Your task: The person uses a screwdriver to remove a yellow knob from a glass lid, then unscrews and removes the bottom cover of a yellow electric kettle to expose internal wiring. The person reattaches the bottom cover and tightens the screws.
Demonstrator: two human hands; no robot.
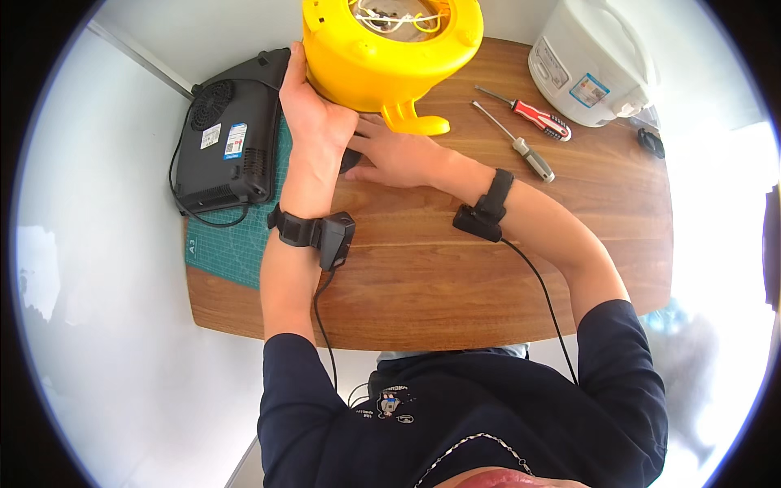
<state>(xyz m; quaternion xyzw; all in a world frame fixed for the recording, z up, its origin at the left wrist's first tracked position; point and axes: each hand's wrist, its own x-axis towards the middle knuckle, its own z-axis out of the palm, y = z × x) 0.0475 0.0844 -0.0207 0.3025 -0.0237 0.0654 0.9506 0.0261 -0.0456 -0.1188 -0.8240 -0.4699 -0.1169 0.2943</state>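
My left hand (316,114) holds a yellow plastic appliance housing (390,77) raised at the top of the view. The thumb runs up its left side, and the other fingers are hidden behind it. Through a round opening in the housing, loose white and yellow wires (399,18) show. A curved yellow tab (419,122) sticks out of its near side. Just below the housing, my right hand (399,154) reaches to the left, with its thumb and fingers around a small black object (351,159). My left wrist mostly covers that object, so its kind is unclear.
A black appliance with a fan grille (232,138) lies on a green cutting mat (224,248) at the left. Two screwdrivers, one red-handled (541,120) and one grey-handled (533,159), lie right of the housing. A white rice cooker (590,61) stands at the back right, near a small black item (650,143).
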